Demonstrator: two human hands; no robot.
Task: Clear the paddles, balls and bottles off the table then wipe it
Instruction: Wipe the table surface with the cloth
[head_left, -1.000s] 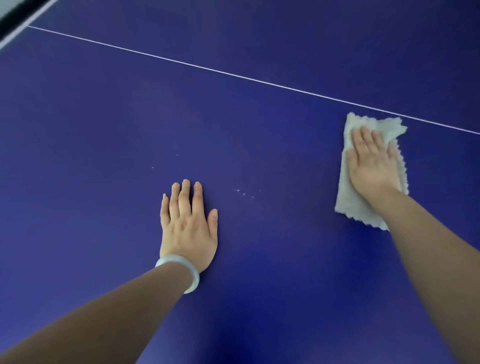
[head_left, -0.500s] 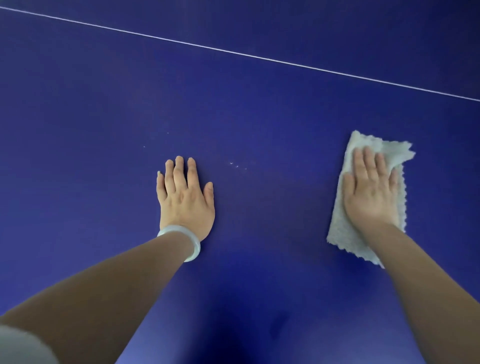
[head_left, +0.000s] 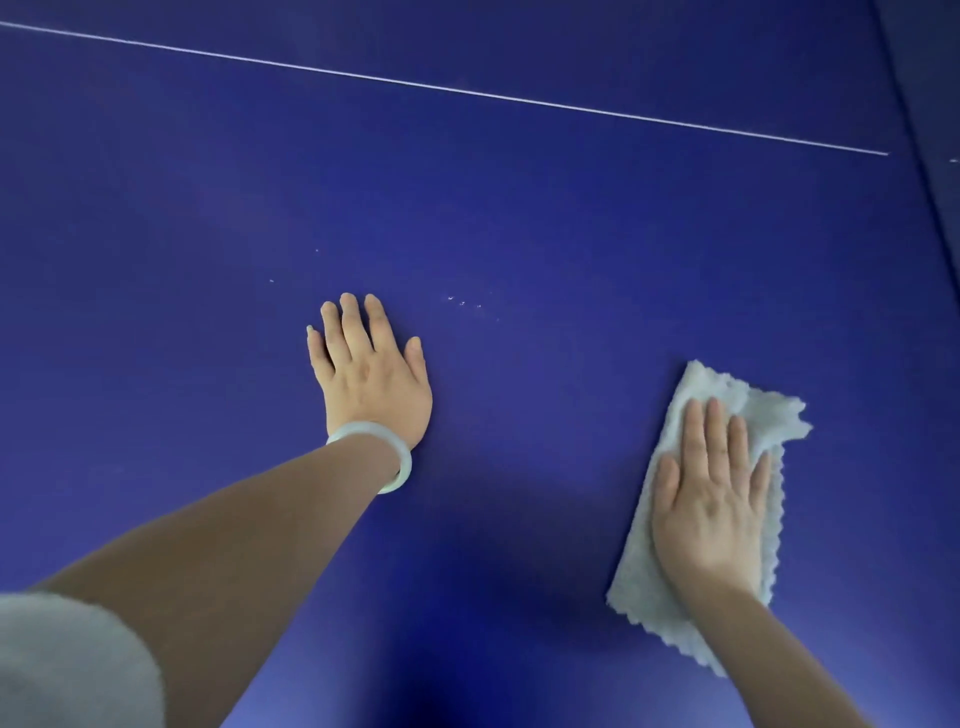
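Observation:
A dark blue table-tennis table (head_left: 519, 218) fills the view. My right hand (head_left: 711, 499) lies flat, palm down, on a folded white cloth (head_left: 644, 582) at the lower right and presses it onto the surface. My left hand (head_left: 369, 374) rests flat on the bare table at the centre, fingers spread and holding nothing; a pale bangle sits on its wrist. No paddles, balls or bottles are in view.
A thin white line (head_left: 467, 93) crosses the table from upper left to right. A few small white specks (head_left: 462, 302) lie just right of my left fingertips. A dark seam or edge (head_left: 919, 130) runs down the far right.
My right hand has slid the cloth toward me, away from the white line. My left hand stays planted on the table. The view has shifted slightly.

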